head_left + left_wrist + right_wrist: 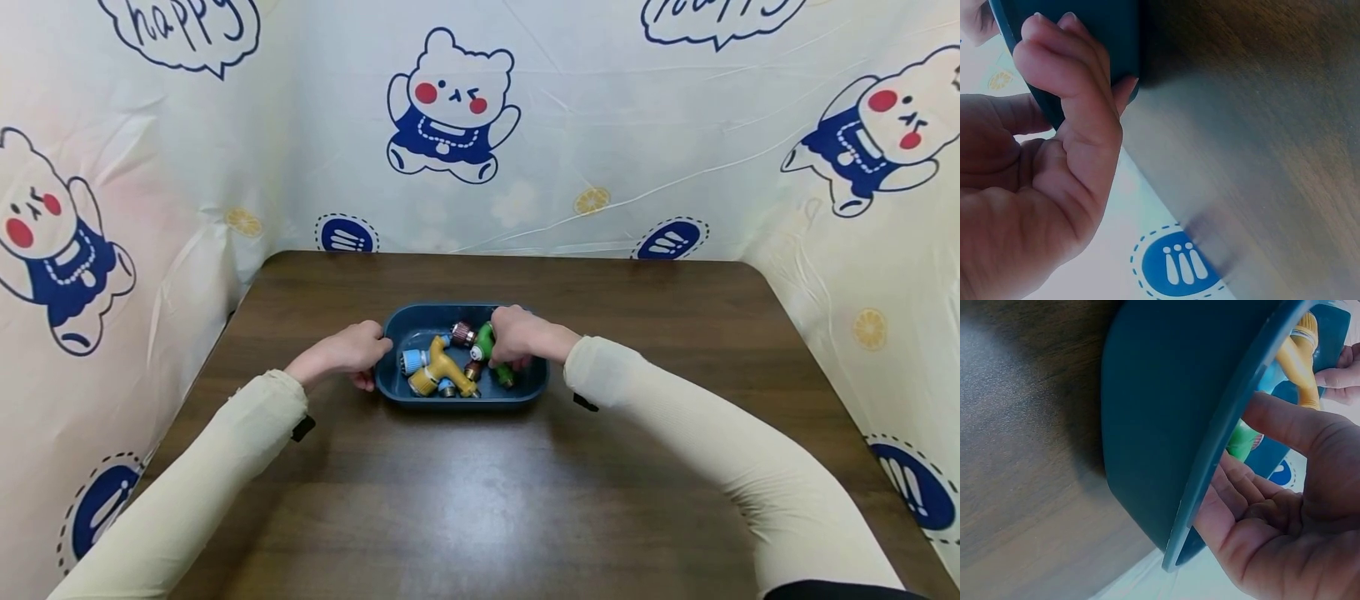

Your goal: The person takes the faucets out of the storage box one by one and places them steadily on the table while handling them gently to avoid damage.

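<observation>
A dark blue oblong tray (465, 403) stands on the table with several hose fittings inside. My left hand (354, 348) grips its left end, thumb at the rim and fingers curled against the outer wall, as the left wrist view shows. Over the right end, my right hand (516, 335) reaches into the tray and curls round a green branched fitting (1241, 442), partly hidden by the fingers. Left of it lies a yellow Y-shaped fitting (444, 367), with a blue piece (413, 361) beside it. A brownish-red ribbed connector (462, 334) rests near the tray's back wall.
The tray stands towards the back of a brown wooden table (480, 492). A printed cloth (570, 117) with cartoon bears hangs behind the table and along both sides. Pale sleeves cover both forearms.
</observation>
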`<state>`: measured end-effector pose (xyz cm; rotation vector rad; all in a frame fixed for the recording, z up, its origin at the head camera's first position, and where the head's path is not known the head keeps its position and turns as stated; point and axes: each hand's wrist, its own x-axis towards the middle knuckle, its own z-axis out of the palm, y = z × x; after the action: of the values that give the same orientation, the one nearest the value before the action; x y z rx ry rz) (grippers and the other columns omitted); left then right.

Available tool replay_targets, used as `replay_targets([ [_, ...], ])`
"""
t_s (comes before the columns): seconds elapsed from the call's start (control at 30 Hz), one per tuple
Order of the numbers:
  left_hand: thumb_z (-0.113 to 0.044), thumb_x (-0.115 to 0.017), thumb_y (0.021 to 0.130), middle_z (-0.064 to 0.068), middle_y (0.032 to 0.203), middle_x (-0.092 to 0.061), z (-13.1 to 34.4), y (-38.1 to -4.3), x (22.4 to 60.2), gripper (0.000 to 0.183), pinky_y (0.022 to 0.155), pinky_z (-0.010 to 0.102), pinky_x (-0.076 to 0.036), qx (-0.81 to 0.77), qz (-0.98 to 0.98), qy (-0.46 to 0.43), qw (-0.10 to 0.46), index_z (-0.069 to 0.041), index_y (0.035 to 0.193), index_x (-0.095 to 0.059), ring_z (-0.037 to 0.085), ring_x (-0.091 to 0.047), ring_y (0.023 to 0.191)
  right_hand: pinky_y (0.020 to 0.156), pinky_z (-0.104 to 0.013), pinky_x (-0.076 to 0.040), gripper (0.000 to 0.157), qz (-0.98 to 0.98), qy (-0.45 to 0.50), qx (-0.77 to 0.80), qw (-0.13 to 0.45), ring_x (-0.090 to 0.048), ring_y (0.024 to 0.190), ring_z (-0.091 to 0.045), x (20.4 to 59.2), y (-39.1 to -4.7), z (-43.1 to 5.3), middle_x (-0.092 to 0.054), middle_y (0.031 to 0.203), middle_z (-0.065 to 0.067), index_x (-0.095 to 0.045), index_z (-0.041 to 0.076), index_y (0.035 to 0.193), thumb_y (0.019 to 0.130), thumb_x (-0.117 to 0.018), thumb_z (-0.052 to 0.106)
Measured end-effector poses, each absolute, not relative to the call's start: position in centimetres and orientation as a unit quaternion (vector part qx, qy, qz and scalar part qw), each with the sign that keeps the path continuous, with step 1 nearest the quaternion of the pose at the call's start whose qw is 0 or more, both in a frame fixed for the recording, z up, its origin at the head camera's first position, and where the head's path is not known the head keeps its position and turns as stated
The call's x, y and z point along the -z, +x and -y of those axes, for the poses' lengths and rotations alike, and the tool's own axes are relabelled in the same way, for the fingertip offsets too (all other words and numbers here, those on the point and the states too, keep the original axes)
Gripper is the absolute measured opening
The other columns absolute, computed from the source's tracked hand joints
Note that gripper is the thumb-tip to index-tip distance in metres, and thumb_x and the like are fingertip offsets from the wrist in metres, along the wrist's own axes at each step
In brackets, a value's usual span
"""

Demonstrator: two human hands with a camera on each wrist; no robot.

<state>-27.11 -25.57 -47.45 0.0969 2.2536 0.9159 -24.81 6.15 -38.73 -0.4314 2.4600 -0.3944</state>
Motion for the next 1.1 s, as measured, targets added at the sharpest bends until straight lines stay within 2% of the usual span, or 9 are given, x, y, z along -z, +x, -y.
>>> replay_targets([
  [0.13, -0.014, -0.039, 0.112, 0.021, 0.077, -0.066, 23.2, -24.3, 42.7, 0.030, 0.059, 0.038, -0.064, -0.323, -0.881, 0.049, 0.341, 0.012, 0.122, -0.049, 0.027, -0.072, 0.060, 0.070, -0.034, -0.064, 0.018, -0.927, -0.165, 0.148, 0.302, -0.077, 0.078, -0.027, 38.7, -24.8, -6.1, -0.071, 0.081, -0.010, -0.069, 0.005, 0.093, 0.096, -0.081, 0.018],
  [0.3, -0.011, -0.037, 0.112, 0.016, 0.074, -0.064, 21.6, -22.1, 39.5, 0.029, 0.057, 0.031, -0.062, -0.322, -0.887, 0.042, 0.329, 0.013, 0.122, -0.050, 0.017, -0.068, 0.055, 0.069, -0.034, -0.064, 0.018, -0.927, -0.167, 0.149, 0.302, -0.077, 0.078, -0.028, 38.7, -24.8, -6.1, -0.071, 0.081, -0.010, -0.068, 0.004, 0.093, 0.096, -0.080, 0.018],
  [0.7, -0.012, -0.038, 0.113, 0.017, 0.076, -0.062, 21.6, -22.0, 39.4, 0.034, 0.055, 0.030, -0.061, -0.330, -0.884, 0.046, 0.327, 0.016, 0.130, -0.045, 0.017, -0.067, 0.054, 0.069, -0.034, -0.064, 0.018, -0.925, -0.175, 0.153, 0.299, -0.077, 0.077, -0.028, 38.5, -24.8, -6.4, -0.071, 0.076, -0.009, -0.069, 0.004, 0.086, 0.096, -0.079, 0.015],
  [1.1, -0.012, -0.038, 0.113, 0.017, 0.076, -0.063, 21.4, -21.9, 39.2, 0.032, 0.057, 0.031, -0.062, -0.328, -0.887, 0.044, 0.324, 0.015, 0.127, -0.048, 0.017, -0.067, 0.054, 0.070, -0.036, -0.064, 0.017, -0.926, -0.171, 0.168, 0.293, -0.077, 0.077, -0.028, 37.6, -24.8, -6.6, -0.074, 0.082, -0.013, -0.070, 0.003, 0.087, 0.095, -0.080, 0.015],
])
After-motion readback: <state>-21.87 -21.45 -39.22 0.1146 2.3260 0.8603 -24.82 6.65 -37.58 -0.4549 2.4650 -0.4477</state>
